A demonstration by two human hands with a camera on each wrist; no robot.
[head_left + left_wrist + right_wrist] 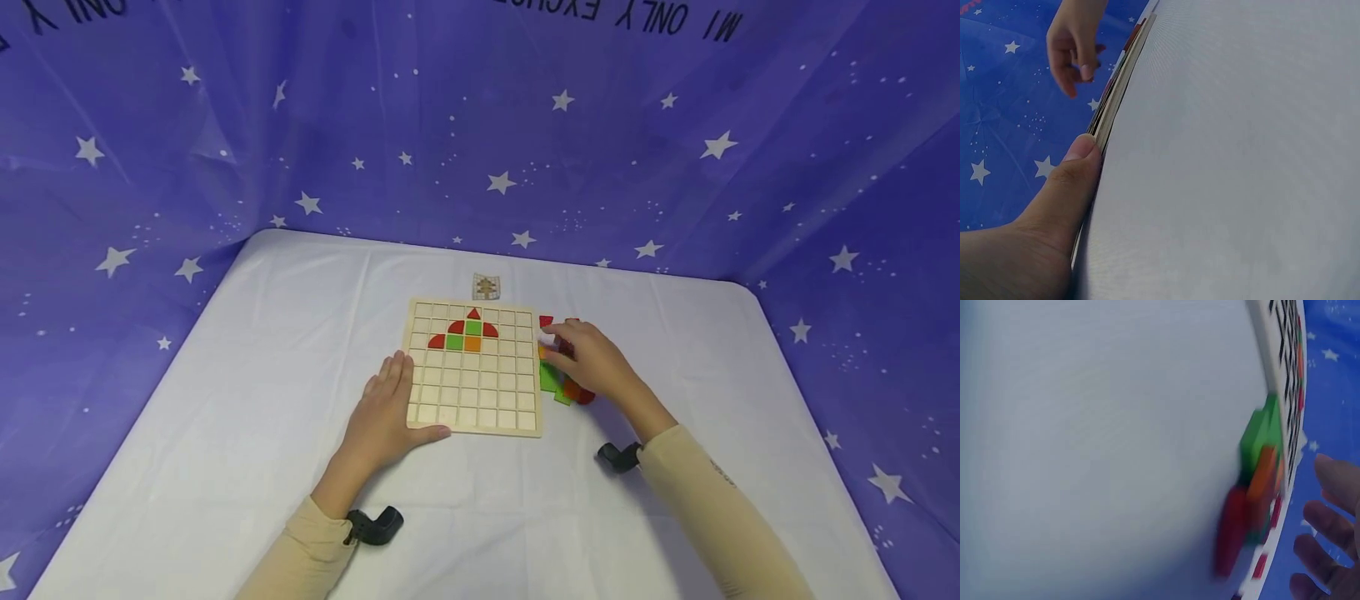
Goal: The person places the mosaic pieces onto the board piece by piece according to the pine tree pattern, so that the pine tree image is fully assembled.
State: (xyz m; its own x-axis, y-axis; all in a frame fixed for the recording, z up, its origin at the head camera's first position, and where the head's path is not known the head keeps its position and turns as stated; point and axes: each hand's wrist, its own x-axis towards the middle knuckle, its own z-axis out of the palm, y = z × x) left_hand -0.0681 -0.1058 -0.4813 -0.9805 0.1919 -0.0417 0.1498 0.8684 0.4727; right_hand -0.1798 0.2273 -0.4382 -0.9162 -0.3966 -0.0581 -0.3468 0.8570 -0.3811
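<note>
A square wooden grid board [468, 379] lies on the white table. Set in its upper cells are red, green and orange pieces, with a red triangle [474, 314] at the top. My left hand [381, 417] rests against the board's lower left corner, fingers straight along the left edge and thumb [1075, 165] on the near edge. Just right of the board, my right hand [592, 358] hovers over a loose pile of pieces, thumb and fingers apart. No piece shows between them in the right wrist view, where green pieces [1260, 434] and a red piece [1230, 531] look blurred.
Beyond the board's far edge lies a small card [486, 287] with a tree-like pattern on a grid. White cloth covers the table [300, 317]. A purple star-print curtain [450, 125] surrounds the back and sides. Black wrist mounts [377, 526] hang at both wrists.
</note>
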